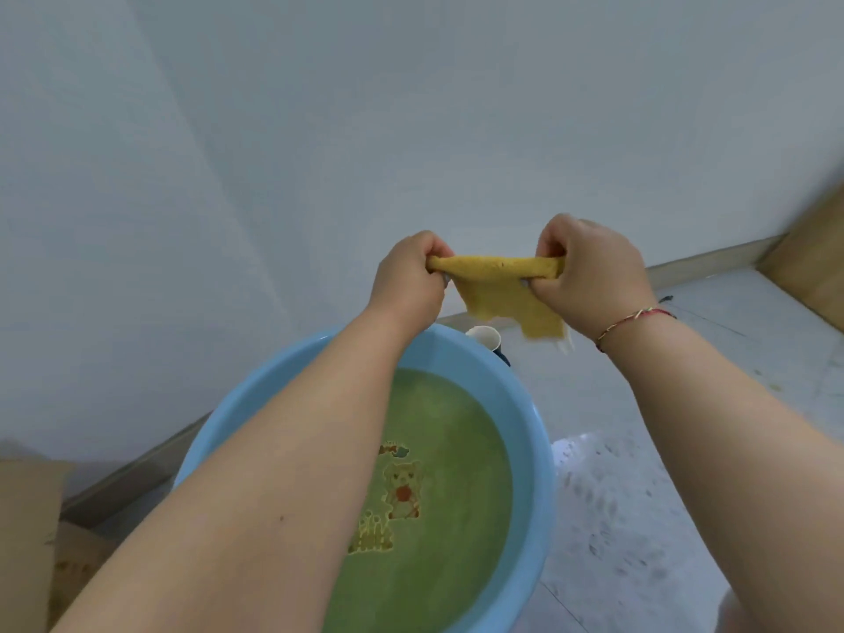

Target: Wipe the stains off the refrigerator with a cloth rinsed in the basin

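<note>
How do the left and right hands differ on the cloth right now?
The left hand grips the rolled end of the yellow cloth; the right hand holds the end where a loose flap hangs down. The right wrist wears a red string bracelet; the left wrist is bare. The left forearm crosses over the blue basin; the right forearm is over the floor beside it. Both hands are closed on the cloth, pulling it taut.

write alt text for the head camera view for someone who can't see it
Left hand and right hand grip a yellow cloth stretched between them above a round light-blue plastic basin of greenish water, white wall behind.
</note>
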Demonstrator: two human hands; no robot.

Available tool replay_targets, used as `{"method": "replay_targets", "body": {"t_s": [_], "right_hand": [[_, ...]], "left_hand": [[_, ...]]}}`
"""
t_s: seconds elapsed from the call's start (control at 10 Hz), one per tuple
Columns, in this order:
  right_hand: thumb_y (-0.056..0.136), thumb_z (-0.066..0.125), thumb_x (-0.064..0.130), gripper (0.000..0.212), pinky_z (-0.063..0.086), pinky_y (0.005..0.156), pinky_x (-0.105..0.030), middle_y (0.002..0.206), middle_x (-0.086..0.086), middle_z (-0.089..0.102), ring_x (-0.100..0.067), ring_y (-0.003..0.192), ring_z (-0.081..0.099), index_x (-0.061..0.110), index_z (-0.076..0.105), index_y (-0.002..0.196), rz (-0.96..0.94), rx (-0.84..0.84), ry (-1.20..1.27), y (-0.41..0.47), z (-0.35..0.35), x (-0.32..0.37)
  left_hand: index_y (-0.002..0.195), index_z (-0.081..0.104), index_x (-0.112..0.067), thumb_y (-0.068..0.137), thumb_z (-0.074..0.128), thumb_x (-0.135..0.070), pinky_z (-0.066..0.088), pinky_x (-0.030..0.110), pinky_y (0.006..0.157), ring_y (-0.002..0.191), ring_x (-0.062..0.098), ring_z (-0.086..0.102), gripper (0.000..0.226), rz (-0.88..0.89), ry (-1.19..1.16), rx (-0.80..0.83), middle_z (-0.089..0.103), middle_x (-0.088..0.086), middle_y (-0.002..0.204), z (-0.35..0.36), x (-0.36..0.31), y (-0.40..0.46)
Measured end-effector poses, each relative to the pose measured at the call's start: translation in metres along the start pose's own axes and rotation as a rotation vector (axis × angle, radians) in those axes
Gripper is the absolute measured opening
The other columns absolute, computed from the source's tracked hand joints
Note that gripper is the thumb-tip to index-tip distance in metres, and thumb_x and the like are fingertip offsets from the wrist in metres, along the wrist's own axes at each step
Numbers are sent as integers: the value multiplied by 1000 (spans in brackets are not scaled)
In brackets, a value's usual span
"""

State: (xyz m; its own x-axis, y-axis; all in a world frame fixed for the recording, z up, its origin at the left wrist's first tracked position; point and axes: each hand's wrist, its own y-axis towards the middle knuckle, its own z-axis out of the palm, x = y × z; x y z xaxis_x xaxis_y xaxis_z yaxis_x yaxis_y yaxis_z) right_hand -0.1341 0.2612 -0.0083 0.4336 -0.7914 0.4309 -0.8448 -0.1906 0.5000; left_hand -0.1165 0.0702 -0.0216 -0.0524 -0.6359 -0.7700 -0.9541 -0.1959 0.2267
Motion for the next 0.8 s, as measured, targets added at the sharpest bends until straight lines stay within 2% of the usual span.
{"method": "replay_targets", "body": {"t_s": [0.1,0.2,0.3,0.4,0.5,0.6,0.7,0.8], "right_hand": [[73,70,23,25,32,55,-26,77,8,49,-20,78,50,25,46,80,-53,494,-152,-19,22,5],[73,75,35,32,45,75,-27,98,0,56,-21,94,54,19,60,96,-119,961,-268,-41,49,9],[81,69,35,34,42,76,-25,108,0,57,-20,99,56,22,60,111,1,872,-144,-35,52,4],[84,66,36,36,43,77,-27,115,0,57,-19,99,54,23,57,117,99,750,-107,-24,50,-10],[87,61,35,38,46,83,-29,120,3,57,-18,101,55,24,55,122,126,856,-136,-25,51,-14],[90,57,36,37,47,85,-29,119,0,60,-20,104,57,22,55,124,97,904,-248,-24,50,-10],[87,60,34,26,46,77,-30,110,0,59,-19,96,56,22,59,110,35,650,-207,-21,47,2],[80,60,15,18,35,63,-27,85,4,50,-17,76,47,26,46,75,15,379,49,-23,48,23]], "left_hand": [[91,62,-19,85,50,-1,39,26,68,91,23,58,23,-74,177,87,62,1,95,19,40,-17],[113,63,-19,88,47,0,47,31,86,108,24,57,36,-206,249,268,61,3,117,32,77,-37],[129,55,-19,85,43,6,40,28,101,125,21,48,52,-195,206,292,51,4,136,36,78,-47],[141,44,-21,80,46,5,20,24,111,140,23,28,66,-2,297,208,37,3,148,41,60,-46],[150,25,-33,81,48,0,6,43,120,148,23,5,79,97,551,393,12,-3,161,49,48,-49],[151,15,-37,83,48,-2,-2,52,119,149,20,-4,84,54,635,547,0,-6,162,55,48,-55],[146,32,-26,83,52,-7,21,45,116,143,27,22,69,66,600,301,26,4,155,40,47,-59],[120,49,-14,84,56,-11,42,36,86,114,25,46,37,-8,581,-88,48,5,121,12,44,-67]]}}
